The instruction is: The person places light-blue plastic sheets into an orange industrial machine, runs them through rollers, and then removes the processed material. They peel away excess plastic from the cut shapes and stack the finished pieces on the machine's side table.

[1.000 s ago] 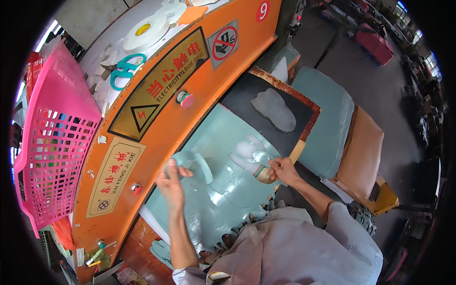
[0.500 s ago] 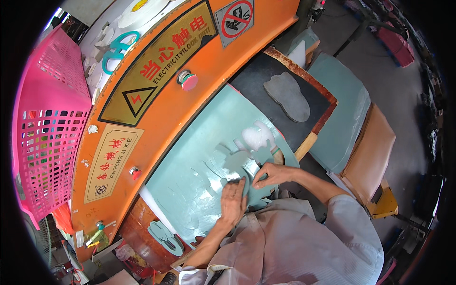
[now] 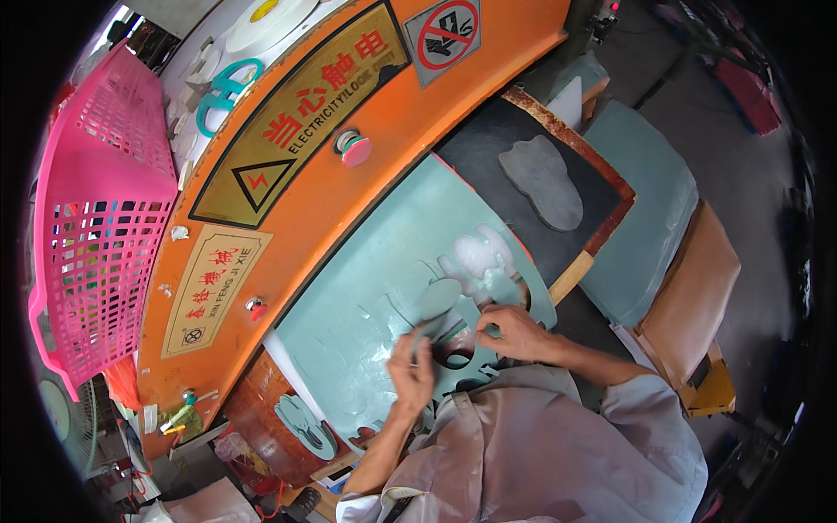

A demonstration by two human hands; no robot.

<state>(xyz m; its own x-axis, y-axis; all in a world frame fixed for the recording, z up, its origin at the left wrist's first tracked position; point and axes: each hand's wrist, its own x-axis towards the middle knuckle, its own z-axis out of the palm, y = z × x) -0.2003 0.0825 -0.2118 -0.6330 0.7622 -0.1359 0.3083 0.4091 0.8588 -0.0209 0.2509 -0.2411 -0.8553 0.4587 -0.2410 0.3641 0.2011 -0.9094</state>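
Reference for all places: the pale green sheet [image 3: 357,270]. Left hand [image 3: 411,366] is reaching over the near part of the sheet and is gripping the near end of a green cut piece [image 3: 438,298] between its fingers. The piece is lying over the sheet's near middle; whether it is touching the surface, I cannot tell. Right hand [image 3: 519,335] is hovering at the sheet's near right part, thumb and forefinger curling toward each other; whether they are gripping anything, I cannot tell. Between the hands, an opening [image 3: 454,336] in the sheet is showing. A whitish rounded patch [image 3: 476,255] is showing beyond the right hand, toward the sheet's right edge.

Surroundings: an orange machine body [image 3: 309,228] is running along the sheet's left and far side, a red push button [image 3: 357,152] projecting from it. A pink basket [image 3: 100,174] is standing farther left of the sheet. A black pad [image 3: 471,144] is lying beside the sheet's far right edge, bearing a grey sole-shaped piece [image 3: 542,181]. A stack of green pieces [image 3: 305,427] is lying left of the sheet's near left corner.
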